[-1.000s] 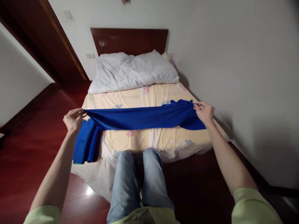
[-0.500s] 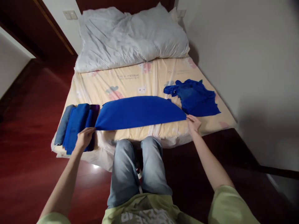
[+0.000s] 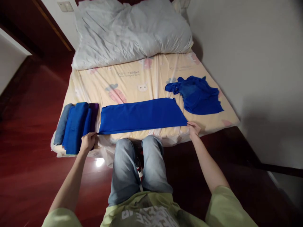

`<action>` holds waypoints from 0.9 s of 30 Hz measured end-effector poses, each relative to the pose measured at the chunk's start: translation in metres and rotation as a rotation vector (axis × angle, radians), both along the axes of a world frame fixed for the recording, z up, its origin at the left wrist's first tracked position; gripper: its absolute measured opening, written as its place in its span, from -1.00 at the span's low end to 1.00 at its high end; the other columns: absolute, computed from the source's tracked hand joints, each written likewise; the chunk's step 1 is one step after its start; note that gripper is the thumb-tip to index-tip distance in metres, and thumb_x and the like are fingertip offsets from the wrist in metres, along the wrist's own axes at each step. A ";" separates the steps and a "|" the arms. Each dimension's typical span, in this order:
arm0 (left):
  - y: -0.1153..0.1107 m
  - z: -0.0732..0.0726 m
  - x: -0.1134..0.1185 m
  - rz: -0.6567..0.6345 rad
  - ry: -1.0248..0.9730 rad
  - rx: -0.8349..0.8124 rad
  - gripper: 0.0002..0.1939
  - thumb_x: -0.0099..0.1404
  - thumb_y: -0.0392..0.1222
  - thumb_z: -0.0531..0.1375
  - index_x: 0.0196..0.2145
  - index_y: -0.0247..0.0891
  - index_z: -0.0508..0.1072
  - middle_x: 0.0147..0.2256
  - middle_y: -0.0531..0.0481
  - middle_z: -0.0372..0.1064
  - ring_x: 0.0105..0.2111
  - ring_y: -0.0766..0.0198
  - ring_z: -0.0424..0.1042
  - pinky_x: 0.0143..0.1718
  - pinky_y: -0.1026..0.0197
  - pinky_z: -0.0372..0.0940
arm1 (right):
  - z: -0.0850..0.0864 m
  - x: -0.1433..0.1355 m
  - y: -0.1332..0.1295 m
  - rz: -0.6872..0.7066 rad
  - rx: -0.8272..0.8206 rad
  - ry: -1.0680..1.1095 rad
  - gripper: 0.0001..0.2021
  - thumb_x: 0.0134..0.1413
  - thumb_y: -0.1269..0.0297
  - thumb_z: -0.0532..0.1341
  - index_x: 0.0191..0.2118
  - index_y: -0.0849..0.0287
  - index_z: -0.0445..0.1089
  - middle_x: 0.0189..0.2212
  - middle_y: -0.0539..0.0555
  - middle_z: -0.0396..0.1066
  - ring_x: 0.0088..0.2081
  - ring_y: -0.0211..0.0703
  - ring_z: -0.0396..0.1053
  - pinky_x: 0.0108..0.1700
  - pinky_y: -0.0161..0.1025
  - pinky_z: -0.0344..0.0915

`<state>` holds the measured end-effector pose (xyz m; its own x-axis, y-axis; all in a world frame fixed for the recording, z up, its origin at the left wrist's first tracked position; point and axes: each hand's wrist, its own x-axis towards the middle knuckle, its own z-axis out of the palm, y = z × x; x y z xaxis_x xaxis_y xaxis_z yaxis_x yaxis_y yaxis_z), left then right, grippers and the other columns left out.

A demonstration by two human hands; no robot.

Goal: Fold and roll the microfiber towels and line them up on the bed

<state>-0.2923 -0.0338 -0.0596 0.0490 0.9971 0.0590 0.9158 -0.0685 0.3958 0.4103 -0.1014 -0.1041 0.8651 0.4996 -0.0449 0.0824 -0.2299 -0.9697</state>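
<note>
A long blue cloth (image 3: 142,115) lies stretched flat across the near part of the bed. My left hand (image 3: 88,141) is closed on its near left corner, beside a row of folded blue, grey-blue and purple clothes (image 3: 77,126). At the near right corner, the fingers of my right hand (image 3: 193,128) pinch the same cloth. A crumpled blue garment (image 3: 200,96) rests on the bed to the right, just beyond the cloth's right end.
The bed (image 3: 132,85) has a yellow patterned sheet. A large pale grey quilt or pillow (image 3: 132,31) lies at its head. A white wall (image 3: 248,63) stands to the right, and my knees are near the bed's front edge.
The cloth's far edge, curved and raised before, now lies straighter and flatter. Both hands have come slightly lower with the near edge, still holding its corners.
</note>
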 end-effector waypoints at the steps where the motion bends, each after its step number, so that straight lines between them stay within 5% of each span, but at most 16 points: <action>1: -0.002 0.000 -0.001 -0.023 0.002 -0.001 -0.58 0.28 -0.06 0.03 -0.22 -0.26 0.66 -0.11 -0.20 0.63 -0.10 0.01 0.61 0.01 0.15 0.44 | 0.000 -0.001 0.000 0.009 0.001 -0.018 -0.81 -0.26 0.17 0.38 -0.54 0.15 0.43 -0.59 0.07 0.49 -0.39 0.05 0.56 -0.26 0.04 0.60; 6: -0.010 0.000 0.001 -0.206 0.123 -0.057 -0.63 0.28 -0.16 0.04 -0.25 -0.24 0.66 -0.12 -0.23 0.60 -0.09 0.00 0.56 0.01 0.11 0.46 | -0.003 -0.005 -0.007 0.062 -0.077 -0.137 -0.81 -0.21 0.14 0.32 -0.57 0.12 0.37 -0.66 0.03 0.41 -0.46 0.01 0.50 -0.35 0.00 0.57; 10: -0.016 0.005 0.017 -0.340 0.275 -0.080 -0.66 0.18 -0.36 0.06 -0.28 -0.27 0.64 -0.12 -0.31 0.56 -0.06 -0.07 0.50 -0.04 0.01 0.45 | 0.001 -0.004 -0.013 0.140 -0.184 -0.188 -0.89 -0.24 0.22 0.30 -0.54 0.15 0.45 -0.58 0.07 0.47 -0.38 0.06 0.51 -0.11 0.19 0.55; 15: -0.013 0.007 0.043 -0.368 0.410 -0.049 -0.67 0.29 -0.32 0.05 -0.22 -0.31 0.63 0.02 -0.38 0.48 0.05 -0.21 0.43 -0.02 -0.15 0.39 | 0.021 -0.025 -0.003 0.374 -0.299 -0.600 -0.70 0.01 0.27 0.24 -0.15 0.18 0.62 0.03 0.31 0.54 0.13 0.28 0.41 0.31 0.35 0.22; 19: 0.019 -0.003 0.067 -0.310 0.270 -0.018 -0.55 0.42 -0.23 -0.01 0.10 -0.34 0.54 0.16 -0.35 0.41 0.19 -0.12 0.38 0.23 -0.13 0.31 | 0.016 -0.080 0.012 0.550 -0.319 -0.884 -0.52 0.34 0.19 0.06 0.26 0.16 0.44 0.38 0.26 0.25 0.38 0.26 0.17 0.38 0.28 0.13; 23: 0.073 -0.021 0.086 -0.274 0.172 -0.032 -0.38 0.50 -0.06 -0.03 0.35 -0.52 0.28 0.39 -0.42 0.11 0.43 -0.13 0.07 0.45 -0.14 0.03 | -0.016 -0.135 0.011 0.668 -0.393 -0.943 -0.44 0.39 0.16 0.00 0.41 0.19 0.26 0.44 0.25 0.14 0.47 0.22 0.03 0.45 0.28 0.01; 27: 0.132 -0.035 0.091 -0.194 0.207 -0.118 -0.26 0.51 0.04 -0.02 0.41 -0.63 0.15 0.45 -0.49 -0.07 0.50 -0.15 -0.15 0.50 -0.16 -0.12 | -0.037 -0.147 0.004 0.656 -0.415 -1.011 -0.41 0.40 0.20 -0.01 0.47 0.21 0.15 0.49 0.21 0.04 0.51 0.18 -0.07 0.47 0.30 -0.06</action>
